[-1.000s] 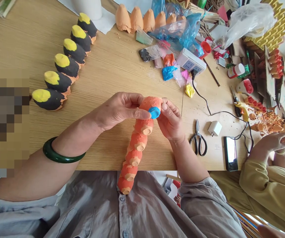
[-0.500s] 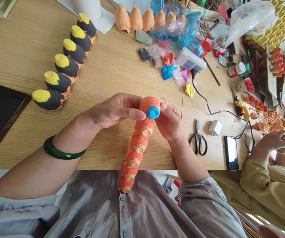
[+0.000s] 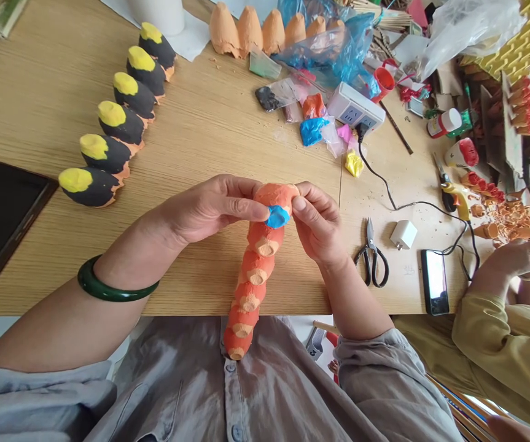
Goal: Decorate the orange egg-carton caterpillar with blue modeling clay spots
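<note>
Both hands, left hand (image 3: 209, 209) and right hand (image 3: 317, 224), grip the orange chain (image 3: 258, 264); blue clay (image 3: 277, 217) now squashed flatter between the fingers.

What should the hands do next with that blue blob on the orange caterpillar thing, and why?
Probably press the blue clay flatter onto the top orange cup. The left hand has its thumb at the clay's edge and the right hand pinches its other side, so both already steady the chain of cups. The clay looks lumpy, not yet smoothed against the cup.
</note>
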### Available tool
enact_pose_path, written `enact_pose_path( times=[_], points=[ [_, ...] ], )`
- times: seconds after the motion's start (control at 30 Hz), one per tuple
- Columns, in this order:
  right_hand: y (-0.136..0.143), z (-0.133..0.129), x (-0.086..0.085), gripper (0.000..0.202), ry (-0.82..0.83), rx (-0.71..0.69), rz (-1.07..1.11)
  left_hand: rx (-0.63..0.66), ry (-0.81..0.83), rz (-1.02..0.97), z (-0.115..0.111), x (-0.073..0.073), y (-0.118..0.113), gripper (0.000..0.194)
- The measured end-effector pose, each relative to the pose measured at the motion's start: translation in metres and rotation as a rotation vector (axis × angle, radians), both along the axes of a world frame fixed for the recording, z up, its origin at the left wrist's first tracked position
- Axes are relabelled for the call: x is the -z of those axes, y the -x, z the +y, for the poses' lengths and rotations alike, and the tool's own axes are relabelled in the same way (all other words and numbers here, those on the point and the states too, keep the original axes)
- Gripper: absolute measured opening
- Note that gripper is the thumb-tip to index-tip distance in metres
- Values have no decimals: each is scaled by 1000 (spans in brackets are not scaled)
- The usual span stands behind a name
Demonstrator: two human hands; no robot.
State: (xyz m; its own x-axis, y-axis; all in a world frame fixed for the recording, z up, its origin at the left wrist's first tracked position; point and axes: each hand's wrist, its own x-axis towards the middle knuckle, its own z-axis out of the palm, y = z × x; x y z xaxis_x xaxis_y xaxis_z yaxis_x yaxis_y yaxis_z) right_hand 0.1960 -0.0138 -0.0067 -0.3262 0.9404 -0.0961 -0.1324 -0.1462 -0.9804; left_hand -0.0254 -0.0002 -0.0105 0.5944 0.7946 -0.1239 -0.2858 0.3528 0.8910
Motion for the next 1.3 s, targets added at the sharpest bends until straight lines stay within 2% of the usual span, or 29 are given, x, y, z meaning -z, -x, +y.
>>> enact_pose_path(
  times=[0.17,0.3,0.47,0.63,0.77,0.93,1.13,1.3],
  points=[
    [1,-1,0,37,-40,-27,-5,11,75,10,-2,-9,-1,27],
    [5,-1,-2,40,-32,-3,-32,24,140,0,-2,-11,-3,26],
    [8,-4,-6,38,-48,17,35,37,132,-7,-2,-7,-4,34],
    [9,-3,-5,32,9,44,-1,-17,134,2,0,2,-2,30],
    [8,-2,-2,32,42,71,-26,-10,68,7,3,8,0,45],
    [9,1,3,35,88,105,-25,-30,60,-11,4,8,4,51],
    [10,8,10,43,132,108,26,-56,101,-1,6,12,0,39],
    [11,10,15,42,110,82,100,-65,108,-19,7,14,-1,38]
  ],
)
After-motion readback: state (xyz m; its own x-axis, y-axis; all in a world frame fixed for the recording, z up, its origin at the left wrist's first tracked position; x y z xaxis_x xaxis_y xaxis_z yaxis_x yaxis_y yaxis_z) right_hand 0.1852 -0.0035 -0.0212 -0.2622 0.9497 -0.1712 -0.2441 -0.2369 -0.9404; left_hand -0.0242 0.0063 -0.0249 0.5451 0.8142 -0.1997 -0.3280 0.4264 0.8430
